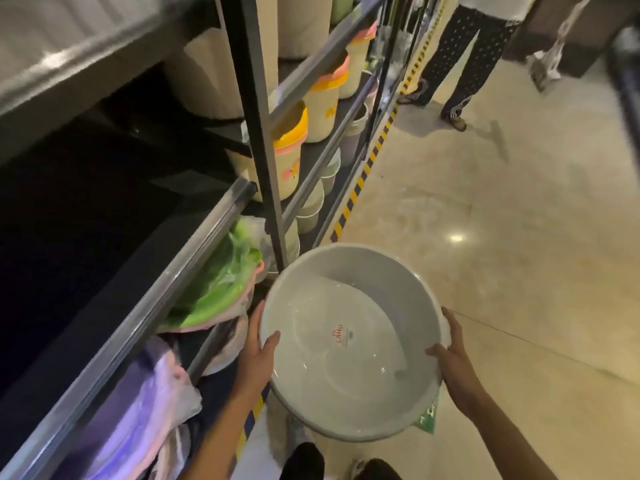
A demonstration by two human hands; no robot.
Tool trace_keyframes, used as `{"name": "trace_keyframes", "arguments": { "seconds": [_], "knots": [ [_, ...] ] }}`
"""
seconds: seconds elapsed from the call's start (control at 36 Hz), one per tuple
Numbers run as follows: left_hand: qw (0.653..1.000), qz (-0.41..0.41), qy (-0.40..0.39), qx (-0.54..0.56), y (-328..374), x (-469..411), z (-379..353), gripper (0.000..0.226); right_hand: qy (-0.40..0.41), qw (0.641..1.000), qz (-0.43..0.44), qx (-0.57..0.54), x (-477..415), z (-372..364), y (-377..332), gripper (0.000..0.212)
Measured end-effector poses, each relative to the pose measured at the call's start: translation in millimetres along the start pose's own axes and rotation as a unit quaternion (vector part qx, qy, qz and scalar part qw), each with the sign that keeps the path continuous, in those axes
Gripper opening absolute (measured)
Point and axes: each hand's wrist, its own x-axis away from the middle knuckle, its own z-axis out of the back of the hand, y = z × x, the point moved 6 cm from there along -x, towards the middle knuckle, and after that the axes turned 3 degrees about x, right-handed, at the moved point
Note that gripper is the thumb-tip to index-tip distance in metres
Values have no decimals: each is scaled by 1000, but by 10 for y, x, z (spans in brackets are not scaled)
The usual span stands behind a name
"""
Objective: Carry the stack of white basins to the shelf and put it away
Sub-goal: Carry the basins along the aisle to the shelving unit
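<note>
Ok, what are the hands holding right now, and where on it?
Both hold the stack of white basins by its rim: left hand on the left edge, right hand on the right, thumbs hooked inside.

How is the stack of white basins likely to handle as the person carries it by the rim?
The stack of white basins probably is rigid: it holds shape under the left hand and right hand. Its glossy surface looks slippery. Likely light.
</note>
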Motion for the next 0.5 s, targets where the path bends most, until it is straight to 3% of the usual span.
{"name": "trace_keyframes", "arguments": {
  "seconds": [0.19,0.42,0.5],
  "knots": [
    [998,32,-51,-22,-443,-435,-261,81,34,997,-68,8,-360,-69,392,103],
    [995,75,-56,-31,-1500,-899,-548,90,44,991,-125,27,-1103,-215,1403,101],
    [990,102,-24,-92,-1787,-1183,-671,92,38,990,-129,40,-1420,-304,1846,99]
  ]
}}
